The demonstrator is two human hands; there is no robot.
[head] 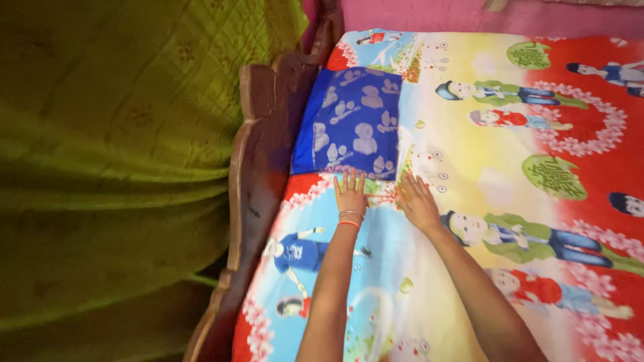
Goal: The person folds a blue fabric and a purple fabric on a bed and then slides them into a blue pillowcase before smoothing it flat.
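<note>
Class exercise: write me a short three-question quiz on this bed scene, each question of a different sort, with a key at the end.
1. True or false: both hands lie flat, palms down, on the printed bedsheet.
2. Multiple choice: the blue pillow lies (A) just beyond the fingertips, near the wooden headboard; (B) under the right hand; (C) on the floor.
3. Short answer: which wrist wears bangles?

Key
1. True. The left hand and the right hand are spread on the sheet, holding nothing.
2. A. The left fingertips reach the pillow's near edge; whether they touch it cannot be told.
3. The left wrist, with thin bangles.
</note>
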